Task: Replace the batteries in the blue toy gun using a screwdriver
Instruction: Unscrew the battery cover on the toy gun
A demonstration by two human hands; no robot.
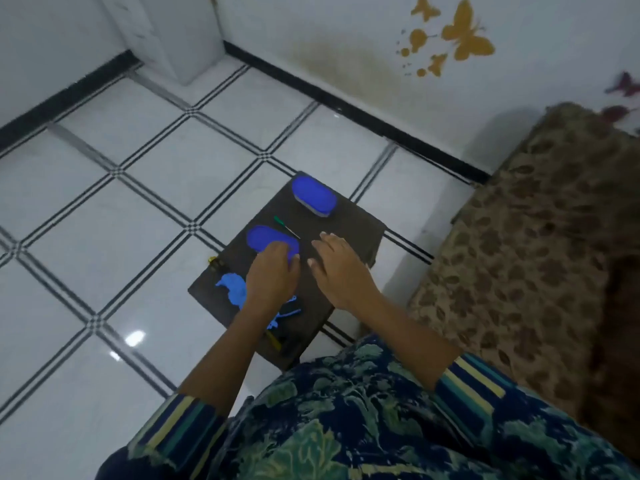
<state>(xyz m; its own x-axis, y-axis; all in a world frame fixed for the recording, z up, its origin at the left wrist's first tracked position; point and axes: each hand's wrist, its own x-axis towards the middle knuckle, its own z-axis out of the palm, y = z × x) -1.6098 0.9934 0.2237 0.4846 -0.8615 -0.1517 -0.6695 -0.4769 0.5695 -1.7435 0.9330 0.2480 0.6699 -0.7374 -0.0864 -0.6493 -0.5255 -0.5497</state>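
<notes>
Dark blue cloth (346,410) printed with green leaves fills the bottom of the view, and both bare forearms reach out of striped cuffs over a small dark brown table (349,223). At the table's near edge lies a thin yellow thing (273,341), too blurred to name. Just past it, on the near left part of the table, lies the light blue toy gun (232,289); the left forearm crosses over its middle and hides part of it. At the table's left edge, beside the gun, sits a small dark and yellow thing (215,263) that cannot be made out.

The left hand (273,275) is on the near end of a flat blue oval lid (263,237), fingers curled down over it and thumb against its right edge. The right hand (341,268) hangs over the bare middle of the table with fingers straight and spread, holding nothing; whether it touches the top cannot be told.

Just beyond the lid lies the screwdriver (285,226), green-handled, its thin shaft pointing toward the right hand and touched by neither hand. At the far corner sits a blue oval box (314,195), well apart from the hands.

The table stands on a floor (104,220) of white tiles with dark striped joints. To the right is a brown leaf-patterned sofa (536,237). On the far white wall are golden butterfly stickers (464,32).
</notes>
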